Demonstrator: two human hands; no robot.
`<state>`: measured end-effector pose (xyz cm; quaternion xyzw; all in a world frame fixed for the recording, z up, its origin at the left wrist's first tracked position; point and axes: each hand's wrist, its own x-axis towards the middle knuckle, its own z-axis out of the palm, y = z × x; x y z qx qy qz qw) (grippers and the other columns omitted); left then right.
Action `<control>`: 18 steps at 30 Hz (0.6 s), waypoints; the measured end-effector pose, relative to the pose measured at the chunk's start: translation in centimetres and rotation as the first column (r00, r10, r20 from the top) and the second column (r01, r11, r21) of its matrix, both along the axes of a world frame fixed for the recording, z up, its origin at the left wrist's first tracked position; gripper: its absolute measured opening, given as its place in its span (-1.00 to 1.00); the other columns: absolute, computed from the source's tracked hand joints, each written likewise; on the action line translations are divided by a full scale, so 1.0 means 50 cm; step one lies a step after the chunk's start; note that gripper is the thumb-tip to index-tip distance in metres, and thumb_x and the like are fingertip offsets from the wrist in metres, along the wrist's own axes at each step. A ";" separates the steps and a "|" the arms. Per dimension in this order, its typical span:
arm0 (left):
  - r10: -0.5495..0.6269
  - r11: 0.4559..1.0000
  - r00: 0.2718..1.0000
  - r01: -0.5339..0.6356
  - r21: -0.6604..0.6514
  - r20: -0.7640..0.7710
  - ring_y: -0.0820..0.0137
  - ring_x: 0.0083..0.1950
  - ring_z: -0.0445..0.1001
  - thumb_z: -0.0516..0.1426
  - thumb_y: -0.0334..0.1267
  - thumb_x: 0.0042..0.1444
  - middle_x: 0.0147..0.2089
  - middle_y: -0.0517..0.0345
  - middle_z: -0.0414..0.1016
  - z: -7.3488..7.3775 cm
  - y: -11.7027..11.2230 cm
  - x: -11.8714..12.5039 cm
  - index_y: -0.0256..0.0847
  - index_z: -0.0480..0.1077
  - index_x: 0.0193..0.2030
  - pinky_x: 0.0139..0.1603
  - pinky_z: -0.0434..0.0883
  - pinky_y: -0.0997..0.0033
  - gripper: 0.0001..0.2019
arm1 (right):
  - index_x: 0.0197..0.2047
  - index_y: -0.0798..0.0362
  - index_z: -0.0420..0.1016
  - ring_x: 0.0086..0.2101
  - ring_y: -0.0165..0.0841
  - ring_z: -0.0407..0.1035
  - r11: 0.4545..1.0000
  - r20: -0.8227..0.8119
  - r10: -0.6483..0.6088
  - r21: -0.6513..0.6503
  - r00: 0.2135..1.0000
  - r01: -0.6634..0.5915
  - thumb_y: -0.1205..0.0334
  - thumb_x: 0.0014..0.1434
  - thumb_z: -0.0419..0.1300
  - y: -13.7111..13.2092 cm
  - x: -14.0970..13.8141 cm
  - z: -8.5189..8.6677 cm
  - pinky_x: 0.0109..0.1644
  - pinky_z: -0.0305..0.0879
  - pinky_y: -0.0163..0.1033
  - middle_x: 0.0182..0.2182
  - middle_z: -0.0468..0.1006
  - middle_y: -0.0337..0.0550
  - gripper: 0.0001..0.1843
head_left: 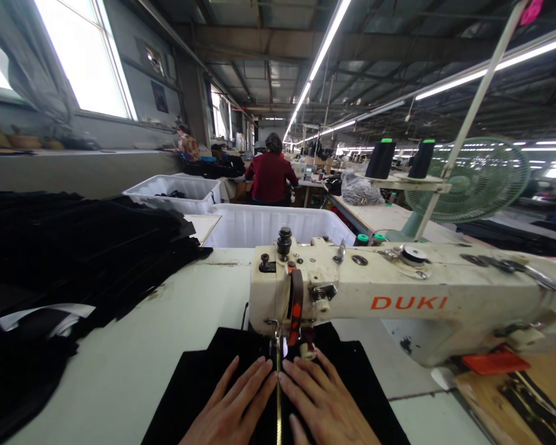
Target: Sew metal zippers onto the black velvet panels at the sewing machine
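Black fabric (192, 386) lies spread on the bed of a white sewing machine (338, 287) marked DUKI. Down its middle runs a gold zipper (278, 411), leading up under the presser foot (278, 346). My left hand (234, 405) rests flat on the cloth left of the zipper, fingers stretched toward the foot. On the other side my right hand (322, 398) presses flat, its fingertips close to the zipper and just in front of the foot. Neither hand grips anything.
A tall pile of black fabric pieces (74, 247) covers the table's left. Behind the machine stand white plastic bins (278, 222). Right are thread cones (380, 159), a green fan (472, 179) and a red tray (495, 363). A person in dark red (271, 179) sits ahead.
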<state>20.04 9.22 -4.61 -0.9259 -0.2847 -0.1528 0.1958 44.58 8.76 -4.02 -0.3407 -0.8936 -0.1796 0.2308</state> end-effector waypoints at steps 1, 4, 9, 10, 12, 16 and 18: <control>-0.003 1.000 1.000 0.003 0.003 -0.005 0.26 0.34 0.30 0.07 -0.33 0.32 0.35 0.02 0.30 0.001 0.001 0.000 -0.24 -0.06 0.47 0.31 0.28 0.21 -0.38 | 0.16 0.06 0.43 -0.02 -0.28 0.49 1.000 0.006 0.001 0.003 1.000 -0.001 0.16 0.31 0.11 0.001 0.000 -0.001 0.14 0.44 -0.11 0.07 0.56 -0.23 -0.62; -0.017 1.000 1.000 0.017 -0.006 0.002 0.30 0.33 0.32 0.03 -0.34 0.33 0.33 0.06 0.33 0.007 0.004 0.001 -0.21 -0.04 0.46 0.31 0.29 0.25 -0.40 | 0.16 0.08 0.43 -0.02 -0.27 0.49 1.000 0.033 0.016 -0.004 0.999 -0.015 0.18 0.33 0.08 0.005 -0.001 0.001 0.13 0.46 -0.09 0.07 0.56 -0.22 -0.62; 0.027 0.999 0.999 -0.026 -0.029 0.035 0.16 0.32 0.33 0.12 0.03 0.27 0.32 -0.06 0.34 0.039 0.005 0.013 -0.29 0.14 0.39 0.28 0.34 0.12 -0.34 | 0.24 0.04 0.35 0.08 -0.20 0.43 0.993 0.030 -0.008 -0.117 1.000 0.011 0.20 0.32 0.07 0.017 -0.002 0.018 0.18 0.41 0.12 0.15 0.48 -0.21 -0.56; 0.037 0.999 0.999 -0.036 -0.019 0.036 0.14 0.30 0.36 0.13 0.08 0.24 0.30 -0.09 0.37 0.047 0.006 0.017 -0.31 0.20 0.35 0.26 0.37 0.09 -0.33 | 0.26 0.02 0.32 0.10 -0.20 0.41 0.989 0.020 -0.013 -0.146 1.000 0.016 0.22 0.31 0.06 0.019 -0.002 0.021 0.20 0.38 0.16 0.17 0.46 -0.21 -0.54; 0.047 0.999 0.999 -0.047 0.000 0.022 0.12 0.26 0.40 0.15 0.10 0.21 0.26 -0.12 0.41 0.062 0.008 0.025 -0.34 0.27 0.30 0.21 0.42 0.08 -0.34 | 0.29 0.00 0.28 0.11 -0.21 0.40 0.981 -0.004 -0.014 -0.193 1.000 0.013 0.27 0.29 0.06 0.021 -0.002 0.024 0.22 0.35 0.19 0.18 0.44 -0.22 -0.50; 0.068 0.998 0.998 -0.068 -0.009 0.008 0.09 0.27 0.39 0.17 0.07 0.21 0.27 -0.16 0.40 0.072 0.009 0.028 -0.36 0.25 0.30 0.22 0.40 0.02 -0.33 | 0.32 0.00 0.24 0.11 -0.22 0.40 0.980 -0.049 -0.025 -0.197 0.999 0.015 0.34 0.26 0.05 0.024 0.000 0.017 0.26 0.30 0.18 0.18 0.45 -0.22 -0.45; 0.053 0.998 0.999 -0.053 -0.023 0.005 0.11 0.29 0.37 0.15 0.07 0.24 0.27 -0.16 0.39 0.063 0.011 0.022 -0.35 0.23 0.32 0.23 0.39 0.01 -0.35 | 0.33 0.00 0.23 0.09 -0.22 0.42 0.988 -0.048 -0.016 -0.154 0.999 0.008 0.34 0.25 0.06 0.027 0.000 0.011 0.24 0.33 0.13 0.17 0.46 -0.23 -0.43</control>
